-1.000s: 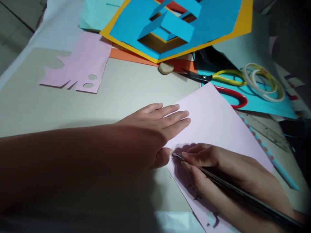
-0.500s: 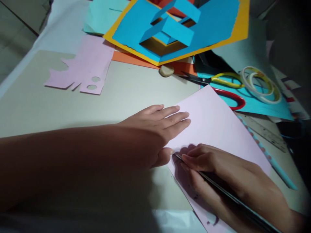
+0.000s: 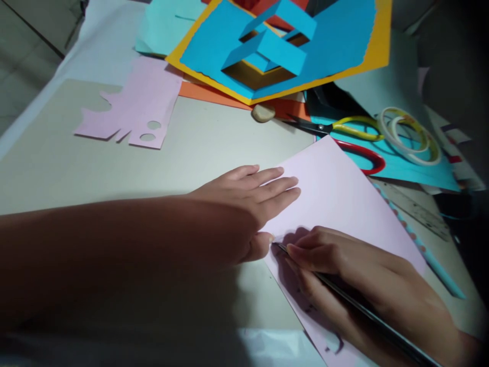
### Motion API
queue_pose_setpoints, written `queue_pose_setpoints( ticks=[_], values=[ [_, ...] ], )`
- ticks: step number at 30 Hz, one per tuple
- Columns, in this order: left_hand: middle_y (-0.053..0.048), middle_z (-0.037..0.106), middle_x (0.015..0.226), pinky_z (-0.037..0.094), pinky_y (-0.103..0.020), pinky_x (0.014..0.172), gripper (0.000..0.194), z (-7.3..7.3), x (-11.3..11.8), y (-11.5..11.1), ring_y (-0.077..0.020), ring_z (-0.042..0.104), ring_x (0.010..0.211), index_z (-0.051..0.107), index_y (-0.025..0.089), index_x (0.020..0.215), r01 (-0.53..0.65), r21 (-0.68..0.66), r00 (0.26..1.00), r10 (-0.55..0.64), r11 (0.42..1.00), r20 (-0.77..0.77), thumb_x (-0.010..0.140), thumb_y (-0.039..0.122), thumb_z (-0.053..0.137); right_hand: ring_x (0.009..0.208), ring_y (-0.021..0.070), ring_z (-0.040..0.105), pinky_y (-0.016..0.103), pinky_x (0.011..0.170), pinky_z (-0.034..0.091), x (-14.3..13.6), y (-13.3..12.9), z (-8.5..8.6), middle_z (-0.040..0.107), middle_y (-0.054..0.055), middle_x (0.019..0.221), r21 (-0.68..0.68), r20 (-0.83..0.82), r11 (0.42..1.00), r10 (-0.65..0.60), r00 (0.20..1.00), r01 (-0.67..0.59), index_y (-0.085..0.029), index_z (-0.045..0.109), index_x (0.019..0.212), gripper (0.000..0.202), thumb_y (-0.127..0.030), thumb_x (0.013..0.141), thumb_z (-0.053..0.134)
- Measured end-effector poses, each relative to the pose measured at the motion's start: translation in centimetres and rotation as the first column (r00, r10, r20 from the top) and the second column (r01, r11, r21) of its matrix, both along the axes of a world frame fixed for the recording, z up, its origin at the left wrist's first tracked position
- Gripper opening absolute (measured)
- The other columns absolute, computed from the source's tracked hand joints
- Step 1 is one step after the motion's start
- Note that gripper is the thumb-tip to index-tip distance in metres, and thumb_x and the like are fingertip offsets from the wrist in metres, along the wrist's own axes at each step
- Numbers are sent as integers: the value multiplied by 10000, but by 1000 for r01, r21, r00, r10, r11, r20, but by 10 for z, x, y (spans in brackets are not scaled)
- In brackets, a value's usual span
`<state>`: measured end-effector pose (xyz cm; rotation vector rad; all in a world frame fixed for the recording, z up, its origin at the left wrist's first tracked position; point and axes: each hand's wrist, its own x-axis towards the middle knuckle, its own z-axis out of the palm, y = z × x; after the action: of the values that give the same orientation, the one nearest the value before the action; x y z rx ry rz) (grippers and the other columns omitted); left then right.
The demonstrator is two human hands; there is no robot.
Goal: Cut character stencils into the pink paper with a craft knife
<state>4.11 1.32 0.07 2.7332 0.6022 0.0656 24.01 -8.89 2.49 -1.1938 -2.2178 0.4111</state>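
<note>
A pale pink sheet point(image 3: 328, 188) lies slanted on the light board, with dark marks near its lower end. My left hand point(image 3: 255, 204) rests flat on the sheet's left edge, fingers spread, holding nothing. Pinched in my right hand point(image 3: 367, 280) is a dark, slim pen point(image 3: 355, 303). Its tip touches the sheet beside my left thumb. The palm side of my right hand is hidden from view.
Behind stand a blue and yellow pop-up card point(image 3: 332, 46), a cut pink piece point(image 3: 141, 102) and a beige eraser-like lump point(image 3: 263, 113). Scissors point(image 3: 321, 127), tape rolls point(image 3: 410, 135), a ruler point(image 3: 420, 209) and a blue dotted stick point(image 3: 439, 270) lie to the right.
The view has shifted very slightly, so the cut pink piece and card appear a little further right. Both hands hold nearly the same pose on the sheet.
</note>
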Motion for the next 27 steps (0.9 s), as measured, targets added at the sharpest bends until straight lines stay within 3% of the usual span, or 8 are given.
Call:
queue_pose_setpoints(
  ticks=[17, 20, 23, 27],
  values=[
    [-105, 221, 1687, 155, -491, 1260, 772, 1, -2, -1, -273, 169, 1570, 282, 105, 1571, 2, -19, 1000, -1, 1000, 13, 858, 323, 482, 741, 185, 736, 262, 552, 554, 1, 1, 4, 660, -14, 676, -35, -27, 999, 21, 999, -22, -275, 554, 851, 214, -83, 889, 639],
    [-108, 204, 1692, 151, -494, 1260, 767, 1, -4, -1, -278, 152, 1572, 260, 94, 1574, 21, -10, 1000, -21, 1000, 21, 864, 303, 462, 687, 200, 730, 277, 575, 591, -4, 4, 5, 678, -10, 679, -65, -40, 997, -39, 998, 36, -286, 617, 811, 131, -221, 890, 699],
    [-101, 182, 1698, 151, -487, 1262, 744, 5, -7, -2, -279, 131, 1576, 233, 91, 1583, 40, -4, 999, -40, 999, 6, 904, 305, 446, 664, 217, 726, 293, 561, 604, -8, 5, 6, 684, 4, 672, -73, -52, 992, -105, 993, 101, -293, 661, 759, 171, -399, 855, 755],
    [-89, 225, 1689, 142, -453, 1269, 711, 14, -8, -3, -258, 158, 1574, 267, 95, 1576, 17, -25, 1000, -17, 1000, 0, 917, 284, 458, 676, 225, 742, 287, 544, 612, -9, 7, 6, 704, 12, 678, -96, -70, 985, -151, 986, 144, -296, 693, 750, 196, -457, 828, 773]
  ],
)
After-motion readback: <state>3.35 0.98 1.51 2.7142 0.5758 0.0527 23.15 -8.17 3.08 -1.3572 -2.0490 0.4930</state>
